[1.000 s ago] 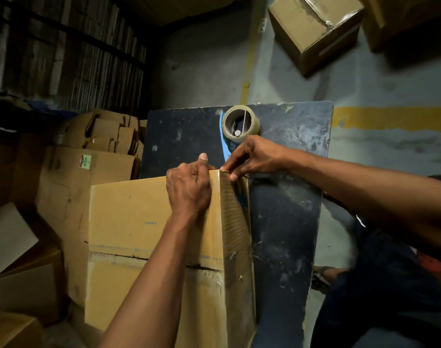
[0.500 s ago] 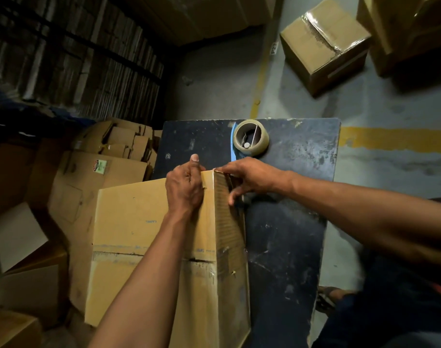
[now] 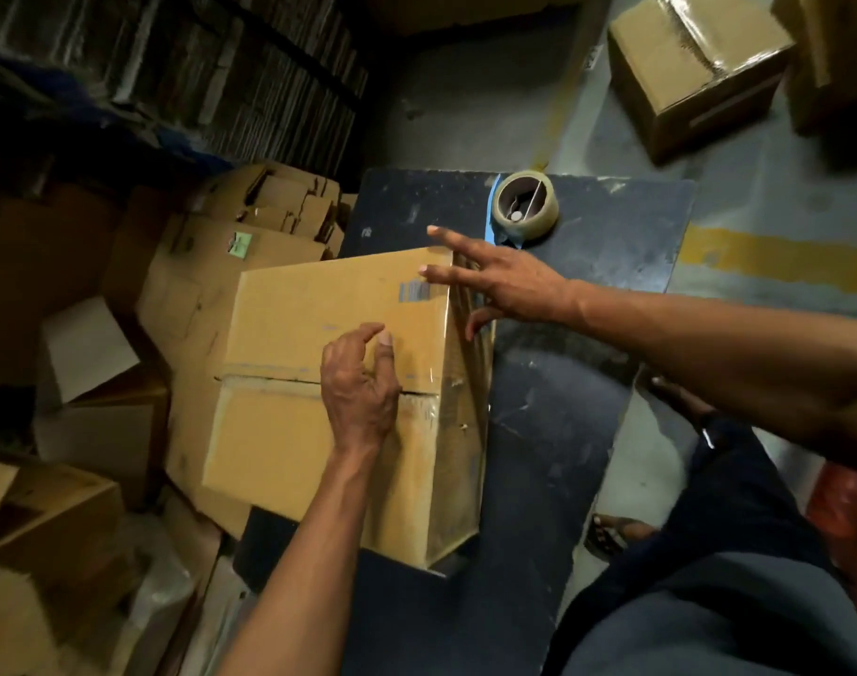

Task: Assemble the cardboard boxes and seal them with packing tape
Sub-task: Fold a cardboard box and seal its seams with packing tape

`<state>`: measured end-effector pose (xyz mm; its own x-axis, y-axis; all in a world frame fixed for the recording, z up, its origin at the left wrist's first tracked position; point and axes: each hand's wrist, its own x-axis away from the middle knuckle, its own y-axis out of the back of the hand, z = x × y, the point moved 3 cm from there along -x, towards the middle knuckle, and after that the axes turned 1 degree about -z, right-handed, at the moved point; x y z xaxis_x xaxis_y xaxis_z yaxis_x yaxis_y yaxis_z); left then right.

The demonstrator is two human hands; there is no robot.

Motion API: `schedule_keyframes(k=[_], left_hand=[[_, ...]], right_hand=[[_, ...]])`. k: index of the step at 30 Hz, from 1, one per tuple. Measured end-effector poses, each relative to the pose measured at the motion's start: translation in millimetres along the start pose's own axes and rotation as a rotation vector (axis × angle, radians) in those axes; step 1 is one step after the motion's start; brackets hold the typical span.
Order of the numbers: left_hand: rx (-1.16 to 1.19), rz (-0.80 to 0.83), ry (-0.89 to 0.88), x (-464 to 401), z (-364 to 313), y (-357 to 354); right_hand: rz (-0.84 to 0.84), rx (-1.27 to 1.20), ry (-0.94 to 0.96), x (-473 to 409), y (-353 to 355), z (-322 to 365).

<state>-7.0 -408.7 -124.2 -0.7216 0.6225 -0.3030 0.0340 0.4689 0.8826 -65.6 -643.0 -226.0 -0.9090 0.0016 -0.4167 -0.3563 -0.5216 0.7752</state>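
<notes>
A cardboard box [image 3: 319,329] lies on the dark worktable [image 3: 563,422], its two top flaps meeting at a seam with clear tape along the right end. My left hand [image 3: 358,387] rests flat on the seam, fingers loosely curled, holding nothing. At the box's far right corner my right hand [image 3: 499,280] hovers with fingers spread, its fingertips over the top edge. A roll of packing tape [image 3: 526,207] sits on a blue dispenser at the table's far edge, just beyond my right hand.
Flattened and half-folded cartons [image 3: 251,222] are piled left of the table. A taped box [image 3: 694,65] stands on the concrete floor at upper right, near a yellow floor line [image 3: 782,261]. Shelves of stacked cardboard [image 3: 197,65] fill the upper left.
Both hands left the box's far top corner. My left hand slid back to the middle seam; my right hand opened and spread its fingers. The box now shows more of its top.
</notes>
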Motion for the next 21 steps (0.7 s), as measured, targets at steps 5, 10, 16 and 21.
schedule_keyframes(k=[5, 10, 16, 21], left_hand=[[0.032, 0.088, 0.032, 97, 27, 44], [0.099, 0.172, 0.008, 158, 42, 47], [0.143, 0.105, 0.019, 174, 48, 36], [0.140, 0.066, 0.044, 175, 51, 32]], right_hand=[[0.095, 0.164, 0.038, 2, 16, 45], [0.060, 0.240, 0.246, 24, -32, 105], [0.155, 0.296, 0.294, 30, -23, 99], [0.114, 0.202, 0.259, 33, -21, 141]])
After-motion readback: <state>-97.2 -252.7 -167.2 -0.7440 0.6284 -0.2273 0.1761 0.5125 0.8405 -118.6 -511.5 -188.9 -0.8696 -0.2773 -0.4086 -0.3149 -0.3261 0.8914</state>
